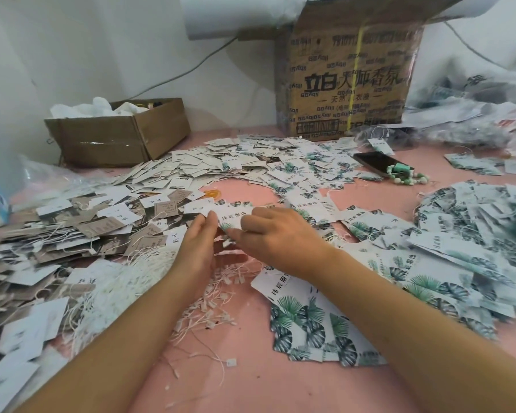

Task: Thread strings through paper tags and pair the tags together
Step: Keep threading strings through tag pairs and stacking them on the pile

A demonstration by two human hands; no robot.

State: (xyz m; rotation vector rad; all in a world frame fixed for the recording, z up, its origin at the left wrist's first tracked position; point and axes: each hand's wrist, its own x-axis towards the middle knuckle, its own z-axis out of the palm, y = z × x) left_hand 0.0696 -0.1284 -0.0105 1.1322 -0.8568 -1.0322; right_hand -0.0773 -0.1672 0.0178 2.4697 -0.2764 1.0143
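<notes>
I hold one stiff white paper tag (236, 217), printed with green leaves, over the middle of the pink counter (265, 389). My left hand (201, 242) stands edge-up, thumb and fingers pinching the tag's left end. My right hand (280, 236) lies knuckles-up, its curled fingertips pinching the lower edge. Whether a string runs between my fingers I cannot tell. Thin white strings (131, 275) tangle toward the left edge beside flat brown card tags (102, 226), and glossy leaf-print tags (310, 326) fan toward the right edge.
</notes>
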